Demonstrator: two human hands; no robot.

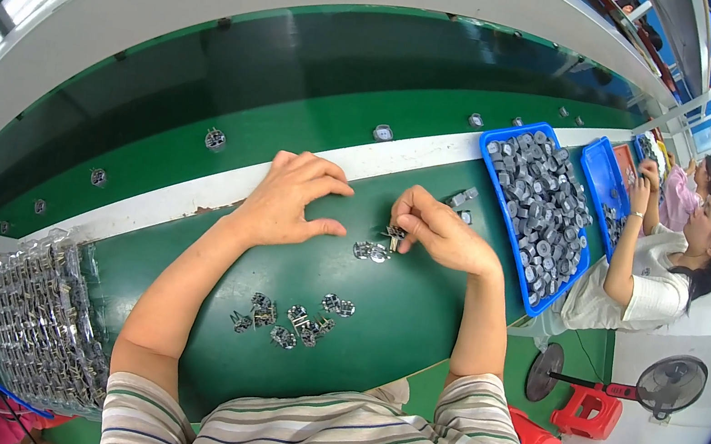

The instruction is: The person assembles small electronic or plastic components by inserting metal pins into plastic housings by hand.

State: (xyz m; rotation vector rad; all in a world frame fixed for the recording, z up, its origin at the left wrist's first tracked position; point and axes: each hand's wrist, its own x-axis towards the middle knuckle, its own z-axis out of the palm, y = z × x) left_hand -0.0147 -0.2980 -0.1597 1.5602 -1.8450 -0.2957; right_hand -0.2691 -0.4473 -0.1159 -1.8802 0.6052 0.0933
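Right hand (447,236): you pinch a small part (395,235) between thumb and fingers, left of the cap tray (560,290). Left hand (285,200): you hold thumb and fingers wide, farther left of the tray. Loose parts (284,337) lie on the surface (400,321), also left of the tray. Grey caps (462,198) sit just beside it.

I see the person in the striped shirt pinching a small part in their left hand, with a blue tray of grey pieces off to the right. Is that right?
Not quite: the head view shows the small part pinched in the right hand, not the left hand. The blue tray of grey pieces is indeed off to the right.
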